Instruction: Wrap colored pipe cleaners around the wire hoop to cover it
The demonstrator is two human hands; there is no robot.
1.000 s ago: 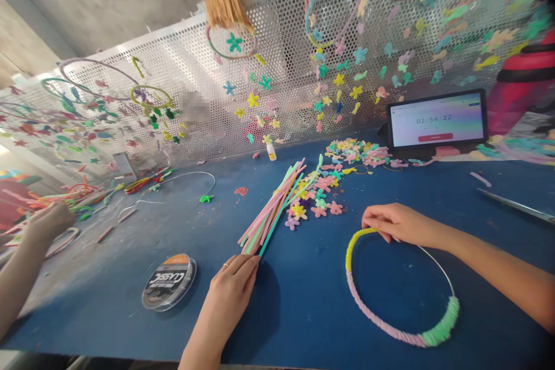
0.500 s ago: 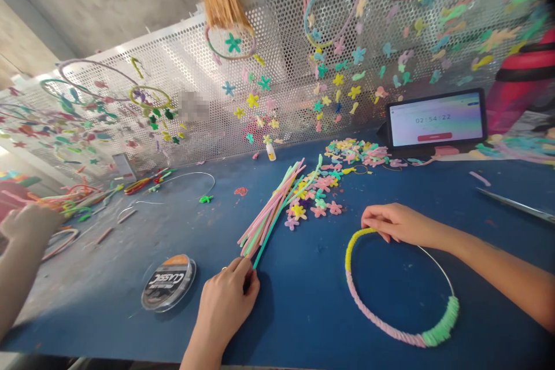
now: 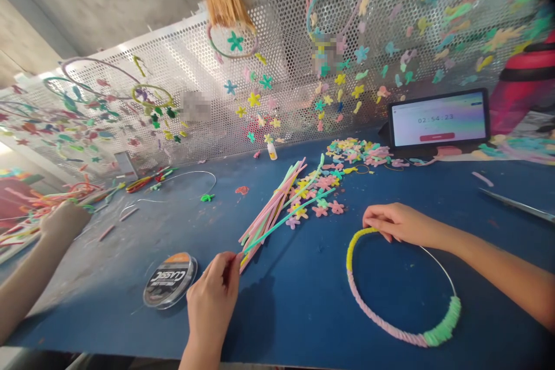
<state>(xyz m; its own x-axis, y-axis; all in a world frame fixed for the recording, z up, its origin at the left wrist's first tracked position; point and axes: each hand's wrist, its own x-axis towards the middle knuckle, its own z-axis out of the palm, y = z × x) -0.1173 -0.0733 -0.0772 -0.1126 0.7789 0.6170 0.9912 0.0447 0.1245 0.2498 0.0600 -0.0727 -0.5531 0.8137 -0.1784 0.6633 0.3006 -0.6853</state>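
Observation:
Between the fingertips of my left hand (image 3: 214, 295) is the near end of a teal pipe cleaner (image 3: 291, 217), raised at a slant over a bundle of pink, green and yellow pipe cleaners (image 3: 269, 208). My right hand (image 3: 399, 222) pinches the top of a wire hoop (image 3: 385, 328) lying on the blue table (image 3: 312, 312). Yellow, pink and mint-green fuzzy wrapping covers the hoop's left and lower parts; bare wire shows on its right side. Fuzzy flowers (image 3: 323, 185) lie just beyond the bundle.
A spool of line (image 3: 170, 280) sits left of my left hand. At far left, a co-worker's hand (image 3: 65, 222) reaches into loose pipe cleaners. Scissors (image 3: 518, 203) lie at right, near a tablet (image 3: 439, 119) showing a timer. Decorated hoops hang before a perforated metal panel (image 3: 286, 87).
My left hand has moved slightly left and lifted the teal pipe cleaner, which now slants across the bundle. My right hand stays on the hoop. The co-worker's hand has shifted right.

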